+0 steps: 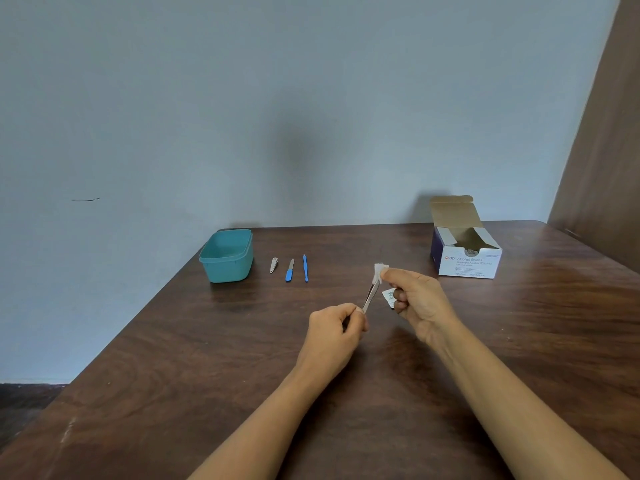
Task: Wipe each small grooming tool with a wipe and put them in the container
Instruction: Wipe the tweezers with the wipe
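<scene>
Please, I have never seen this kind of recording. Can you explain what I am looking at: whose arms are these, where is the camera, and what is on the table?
There is no machine here. A person works with bare hands, and one camera worn on the head looks forward and down, so the arms enter from below. The left hand grips metal tweezers by one end. The right hand pinches a white wipe around the other end and also holds a small torn wrapper. On the wooden table a nail clipper, a nail file and a blue tool lie in a row beside an open teal container. An open box of alcohol swabs stands at the right.
</scene>
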A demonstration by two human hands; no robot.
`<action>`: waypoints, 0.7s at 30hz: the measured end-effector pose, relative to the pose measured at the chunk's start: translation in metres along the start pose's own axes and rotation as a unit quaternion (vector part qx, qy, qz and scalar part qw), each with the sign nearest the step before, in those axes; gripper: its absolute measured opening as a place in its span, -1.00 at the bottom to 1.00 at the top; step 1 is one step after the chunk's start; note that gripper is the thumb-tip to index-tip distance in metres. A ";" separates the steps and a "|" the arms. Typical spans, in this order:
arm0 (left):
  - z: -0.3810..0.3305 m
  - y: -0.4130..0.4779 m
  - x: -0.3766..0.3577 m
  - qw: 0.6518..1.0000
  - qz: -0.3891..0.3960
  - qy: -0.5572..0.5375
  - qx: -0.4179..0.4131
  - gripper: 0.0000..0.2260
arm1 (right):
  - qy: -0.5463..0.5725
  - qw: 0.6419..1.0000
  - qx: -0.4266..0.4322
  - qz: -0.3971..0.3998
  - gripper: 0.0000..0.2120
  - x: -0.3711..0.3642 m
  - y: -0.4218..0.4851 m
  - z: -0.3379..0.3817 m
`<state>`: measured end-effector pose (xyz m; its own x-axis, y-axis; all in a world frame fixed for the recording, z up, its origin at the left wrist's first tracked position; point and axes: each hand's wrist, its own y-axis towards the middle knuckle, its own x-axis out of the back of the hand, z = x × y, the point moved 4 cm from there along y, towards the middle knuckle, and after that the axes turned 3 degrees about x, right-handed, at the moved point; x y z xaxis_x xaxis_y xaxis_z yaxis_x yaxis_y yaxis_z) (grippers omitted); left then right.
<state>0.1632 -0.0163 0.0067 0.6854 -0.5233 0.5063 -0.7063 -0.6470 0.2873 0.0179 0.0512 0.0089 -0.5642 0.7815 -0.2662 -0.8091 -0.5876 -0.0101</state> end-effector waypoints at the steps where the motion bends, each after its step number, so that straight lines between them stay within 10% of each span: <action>1: 0.000 0.000 0.000 1.000 0.000 0.000 0.002 -0.75 | -0.004 1.000 -0.001 0.003 -0.95 -0.001 0.000 -0.002; 21: 0.003 0.001 -0.001 1.000 0.009 0.026 0.011 -0.75 | -0.018 0.990 0.126 0.053 -0.94 -0.012 -0.022 -0.011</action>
<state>0.1622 -0.0184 0.0044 0.6620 -0.5063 0.5527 -0.7141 -0.6500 0.2599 0.0440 0.0521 0.0013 -0.6496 0.7282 -0.2184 -0.7581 -0.5990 0.2578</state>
